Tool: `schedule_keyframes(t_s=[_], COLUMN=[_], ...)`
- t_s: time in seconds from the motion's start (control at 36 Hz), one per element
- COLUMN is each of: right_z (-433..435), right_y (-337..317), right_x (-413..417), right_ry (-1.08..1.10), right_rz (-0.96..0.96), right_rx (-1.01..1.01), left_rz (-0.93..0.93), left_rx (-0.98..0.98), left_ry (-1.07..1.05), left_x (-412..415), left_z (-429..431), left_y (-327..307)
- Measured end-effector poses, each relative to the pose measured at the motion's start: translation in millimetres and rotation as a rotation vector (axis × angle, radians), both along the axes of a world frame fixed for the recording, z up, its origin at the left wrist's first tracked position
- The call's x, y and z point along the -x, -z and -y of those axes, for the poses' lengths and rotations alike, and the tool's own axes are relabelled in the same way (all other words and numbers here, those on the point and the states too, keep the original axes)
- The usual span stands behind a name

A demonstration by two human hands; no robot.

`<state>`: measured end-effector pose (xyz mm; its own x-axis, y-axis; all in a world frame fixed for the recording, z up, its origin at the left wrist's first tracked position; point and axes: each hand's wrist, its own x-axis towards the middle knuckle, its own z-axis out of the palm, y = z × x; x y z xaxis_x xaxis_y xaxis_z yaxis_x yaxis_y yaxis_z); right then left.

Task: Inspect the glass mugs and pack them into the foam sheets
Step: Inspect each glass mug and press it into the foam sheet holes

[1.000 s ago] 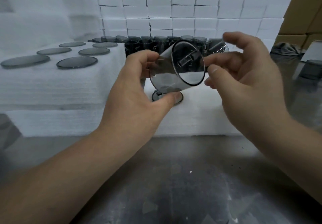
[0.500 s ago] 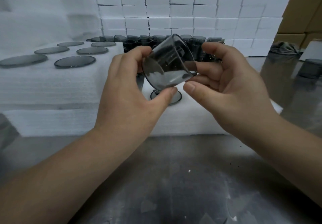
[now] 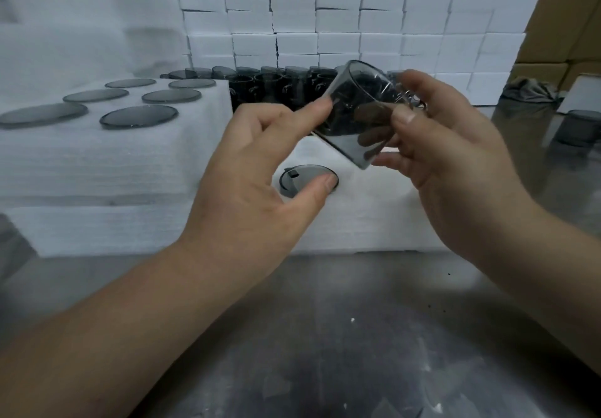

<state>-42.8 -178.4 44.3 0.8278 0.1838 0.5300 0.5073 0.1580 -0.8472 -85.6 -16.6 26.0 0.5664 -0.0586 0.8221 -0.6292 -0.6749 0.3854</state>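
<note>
Head view: the right hand (image 3: 455, 157) grips a smoky glass mug (image 3: 354, 108), tilted, just above the low foam sheet (image 3: 357, 219). The left hand (image 3: 253, 170), its fingers relaxed, touches the mug's side with one fingertip. A packed mug (image 3: 300, 175) sits sunk in that sheet.

glass mug (image 3: 357, 112) | smoky, held tilted | above white foam sheet (image 3: 357, 216)
</note>
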Motion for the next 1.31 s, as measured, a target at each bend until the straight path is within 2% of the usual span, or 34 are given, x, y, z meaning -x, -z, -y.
schedule_keyframes(t_s=[0.19,0.36,0.42,0.53,0.64,0.83,0.94,1.14,1.31], right_z=[3.0,2.3,1.9,1.0,2.2,-0.8,-0.9,-4.9,-3.7], right_y=[-5.2,-6.5,-7.0,-7.6,-6.7,-3.5,-3.6,-0.9,1.3], right_x=[-2.4,-1.5,-1.5,-2.1,-2.5,0.2,2.3,8.5,7.2], right_ry=[-0.064,-0.078,-0.071,-0.077,-0.029,0.070,0.076,0.175,0.136], right_rz=[-0.125,-0.140,-0.152,-0.153,-0.128,-0.025,0.024,0.204,0.275], right_rx=[-0.083,-0.130,-0.127,-0.116,-0.076,0.031,0.055,0.302,0.307], left_rz=[-0.049,-0.045,-0.035,-0.046,-0.073,-0.227,-0.286,-0.317,-0.334], left_rx=[-0.134,-0.134,-0.091,0.133,0.203,0.062,0.115,0.215,0.191], left_ry=[0.185,0.247,0.233,0.178,0.134,0.065,0.122,0.195,0.162], left_x=[1.5,2.7,3.4,3.6,2.6,1.0,-0.8,-4.9,-6.3], left_z=[2.2,1.8,1.3,0.7,-0.5,1.8,0.6,0.0,-1.7], left_y=[2.2,1.2,1.5,1.2,1.4,2.7,3.4,3.2,4.2])
